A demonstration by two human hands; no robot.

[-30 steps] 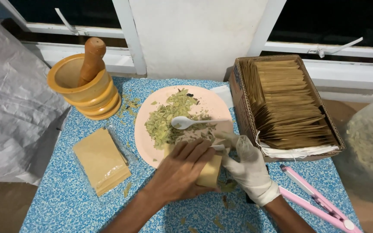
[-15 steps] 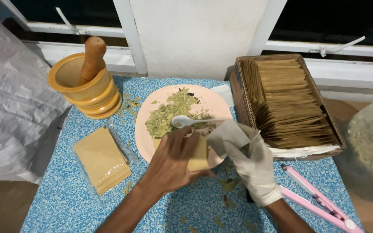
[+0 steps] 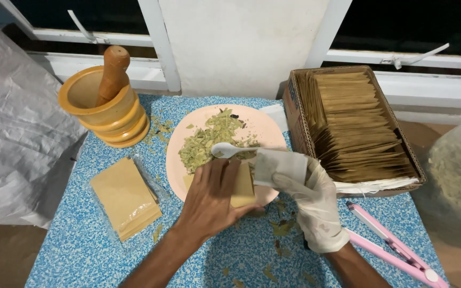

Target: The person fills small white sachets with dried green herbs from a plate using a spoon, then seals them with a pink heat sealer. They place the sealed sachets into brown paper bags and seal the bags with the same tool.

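Bare left hand grips brown pouch; gloved right hand grips white spoon over leaf pile. Filling apparently underway; unfilled pouches remain.

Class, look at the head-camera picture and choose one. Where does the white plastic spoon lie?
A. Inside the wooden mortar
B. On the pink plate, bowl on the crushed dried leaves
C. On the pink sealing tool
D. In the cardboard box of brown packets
B: the white plastic spoon lies on the pink plate, its bowl on the crushed dried leaves, just beyond the left hand and the gloved right hand.
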